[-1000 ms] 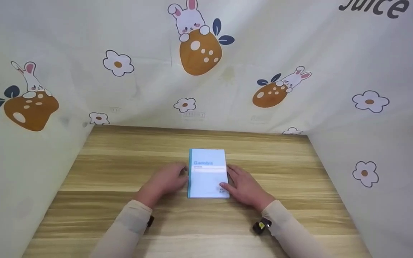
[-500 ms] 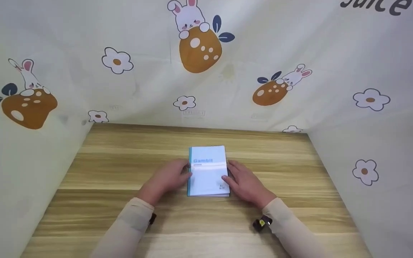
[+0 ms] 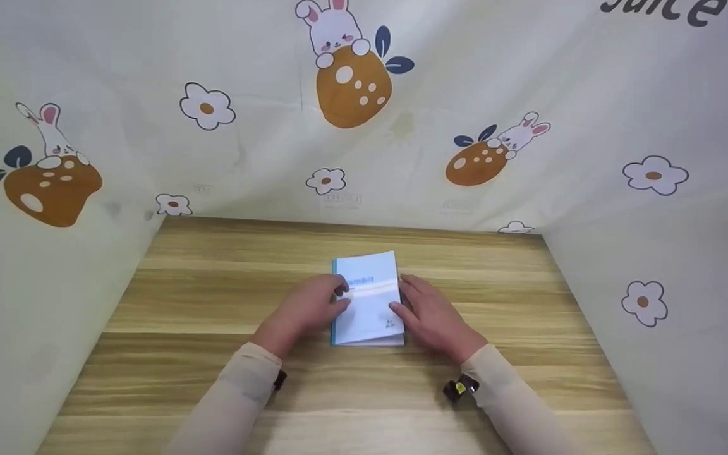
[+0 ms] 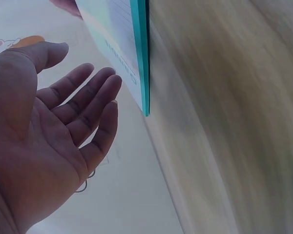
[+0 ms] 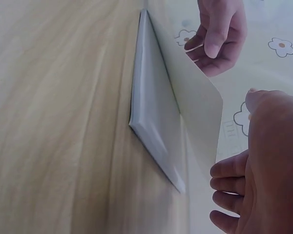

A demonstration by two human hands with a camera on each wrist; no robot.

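Note:
A pale blue notebook (image 3: pixel 370 319) with a teal spine (image 4: pixel 142 63) lies on the table. Its front cover (image 5: pixel 198 105) is lifted off the pages (image 5: pixel 154 105) along the right side. My right hand (image 3: pixel 432 321) is beside that edge; in the right wrist view its fingertips (image 5: pixel 219 170) touch the cover's edge, with the thumb apart from them. Over the notebook's left part hovers my left hand (image 3: pixel 306 308), its fingers loosely bent. The left wrist view shows that palm (image 4: pixel 49 131) holding nothing, away from the spine.
The wood-grain table (image 3: pixel 212 253) extends around the notebook. A pale curtain (image 3: pixel 250 151) printed with rabbits and flowers closes off the back and both sides. Small dark devices, such as the one at the right wrist (image 3: pixel 461 387), are strapped to both wrists.
The notebook's cover has risen along its right side, showing the pages beneath. My left hand has moved from beside the spine to above the cover. The right hand has barely shifted.

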